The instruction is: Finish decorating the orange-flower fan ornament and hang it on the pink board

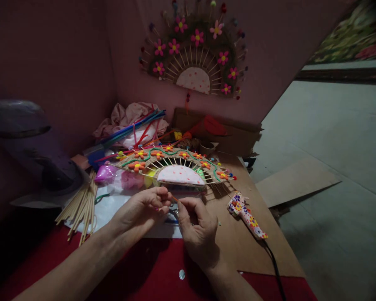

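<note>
I'm working with both hands just on the near side of the orange-flowered fan (181,174). Right hand (199,232): I'm pinching a thin orange strand (174,198) between thumb and index finger, the other fingers curling in, in front of the fan's white half-circle. Left hand (144,205): I'm bending the fingers toward the strand's other end, also in front of the fan; cannot tell whether the fingertips are gripping it. Strand is spanning the gap between my hands, nearer me than the fan.

Flower-print glue gun (246,215) is lying to the fan's right and nearer me, on a brown cardboard sheet (228,246), black cord (274,263) trailing my way. Bundle of pale sticks (81,209) is lying left of the fan, nearer me, partly over a white sheet (111,211). Pipe cleaners (134,126), mostly blue and red, are lying behind the fan, to its left. Pink-flowered fan (197,37) is hanging on the wall, behind and above the orange-flowered one. Red cloth (144,267) is showing in front of it, closest to me.
</note>
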Tool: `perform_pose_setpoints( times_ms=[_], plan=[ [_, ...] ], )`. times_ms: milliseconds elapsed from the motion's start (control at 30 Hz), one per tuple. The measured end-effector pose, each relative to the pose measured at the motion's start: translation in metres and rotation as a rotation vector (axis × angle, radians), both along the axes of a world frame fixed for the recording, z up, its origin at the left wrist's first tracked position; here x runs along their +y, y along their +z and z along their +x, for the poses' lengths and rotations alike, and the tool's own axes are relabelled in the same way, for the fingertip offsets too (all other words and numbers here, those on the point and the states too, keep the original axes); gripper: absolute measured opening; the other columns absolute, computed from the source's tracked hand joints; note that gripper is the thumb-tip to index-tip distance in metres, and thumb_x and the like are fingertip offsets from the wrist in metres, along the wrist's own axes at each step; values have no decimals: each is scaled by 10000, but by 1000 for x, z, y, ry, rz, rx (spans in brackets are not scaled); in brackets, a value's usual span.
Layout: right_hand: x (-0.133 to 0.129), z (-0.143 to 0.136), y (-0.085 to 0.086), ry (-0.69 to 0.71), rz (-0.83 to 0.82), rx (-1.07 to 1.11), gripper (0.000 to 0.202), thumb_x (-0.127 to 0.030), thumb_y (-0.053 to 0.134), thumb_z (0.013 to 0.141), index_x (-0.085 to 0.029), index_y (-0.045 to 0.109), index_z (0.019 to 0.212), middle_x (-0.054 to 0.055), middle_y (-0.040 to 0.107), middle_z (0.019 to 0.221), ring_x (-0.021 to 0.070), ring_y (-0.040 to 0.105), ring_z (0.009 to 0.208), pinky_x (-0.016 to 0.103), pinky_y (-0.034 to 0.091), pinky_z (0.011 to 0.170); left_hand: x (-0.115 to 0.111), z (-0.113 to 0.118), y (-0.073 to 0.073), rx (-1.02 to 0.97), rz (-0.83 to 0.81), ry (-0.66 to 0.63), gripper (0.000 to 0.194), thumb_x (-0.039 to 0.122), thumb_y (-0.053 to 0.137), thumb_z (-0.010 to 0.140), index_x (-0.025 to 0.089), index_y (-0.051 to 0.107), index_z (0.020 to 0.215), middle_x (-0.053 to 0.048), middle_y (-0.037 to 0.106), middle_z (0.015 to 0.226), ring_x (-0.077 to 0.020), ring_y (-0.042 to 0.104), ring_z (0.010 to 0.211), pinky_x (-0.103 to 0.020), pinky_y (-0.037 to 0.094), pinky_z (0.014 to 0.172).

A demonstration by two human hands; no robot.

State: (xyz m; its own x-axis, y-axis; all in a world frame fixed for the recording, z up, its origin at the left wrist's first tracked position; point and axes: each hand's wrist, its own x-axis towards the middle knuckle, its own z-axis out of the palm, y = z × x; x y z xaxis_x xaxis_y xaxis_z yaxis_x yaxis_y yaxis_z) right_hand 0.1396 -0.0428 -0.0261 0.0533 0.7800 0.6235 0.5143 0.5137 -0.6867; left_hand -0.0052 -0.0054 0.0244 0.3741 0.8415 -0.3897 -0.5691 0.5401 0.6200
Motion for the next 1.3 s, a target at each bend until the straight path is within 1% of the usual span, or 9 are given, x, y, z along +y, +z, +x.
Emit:
perform_pose_setpoints(
  times_ms=[100, 300, 500, 633, 700, 800, 933, 1133, 1300],
  plan=[
    [-1, 1, -1, -24, 53, -39, 76, -175, 579, 860, -187, 635, 910, 17, 691, 748, 125, 623, 634, 212, 458, 555, -1, 2, -3, 52, 21, 13, 330, -127, 450, 460, 67, 626, 661, -81, 636, 721, -107, 597, 624, -150, 481, 536],
    [-1, 2, -4, -6, 48, 4, 127, -154, 583, 862, -219, 626, 961, 0, 695, 781, 125, 642, 652, 230, 501, 603, -4, 6, -12, 64, 127, 75, 177, -88, 578, 637, 60, 663, 686, -93, 688, 778, -139, 674, 743, -183, 543, 734],
    [-3, 2, -3, 0, 91, 42, 167, -124, 592, 848, -227, 623, 976, -10, 682, 781, 114, 633, 635, 234, 512, 615, -7, 8, -12, 2, 171, 124, 178, -51, 662, 686, 94, 650, 788, -107, 718, 846, -178, 699, 841, -228, 557, 775],
    [-5, 3, -1, -16, 120, 32, 180, -112, 597, 840, -225, 621, 978, -14, 674, 776, 111, 633, 635, 231, 515, 623, -6, 7, -10, -10, 125, 81, 103, -32, 617, 762, 64, 652, 753, -145, 720, 877, -139, 698, 794, -173, 548, 746],
    [-5, 3, 0, -16, 132, 30, 184, -111, 595, 842, -225, 618, 984, -11, 673, 789, 112, 638, 651, 232, 518, 633, -4, 7, -10, -24, 99, 49, 132, -13, 576, 804, 53, 655, 723, -148, 716, 860, -129, 695, 754, -174, 552, 734],
    [-6, 3, 0, -18, 139, 14, 181, -113, 596, 843, -225, 617, 984, -10, 670, 787, 115, 637, 654, 236, 514, 628, -2, 5, -13, -57, 78, 8, 136, 32, 569, 827, 63, 668, 739, -101, 695, 790, -113, 668, 644, -191, 564, 655],
    [-6, 3, 1, -20, 142, -5, 175, -115, 604, 838, -229, 615, 970, -19, 662, 759, 111, 623, 623, 234, 499, 604, -1, 2, -17, -136, 74, -72, 136, 72, 561, 844, 66, 693, 810, -40, 614, 660, -55, 551, 484, -148, 508, 519],
    [-6, 1, 2, -7, 105, 8, 87, -144, 586, 851, -210, 602, 906, -22, 647, 704, 103, 589, 568, 225, 471, 556, -3, 2, -16, -118, 69, -55, 180, 13, 530, 831, 78, 699, 834, -58, 624, 683, -69, 575, 537, -162, 520, 573],
    [-5, 0, 2, -56, 89, -43, 26, -177, 574, 856, -195, 575, 836, -30, 593, 627, 91, 527, 508, 209, 409, 488, -3, 2, -13, -108, 80, -53, 154, 16, 552, 816, 82, 692, 817, -69, 634, 691, -82, 590, 558, -163, 513, 563]
  ],
)
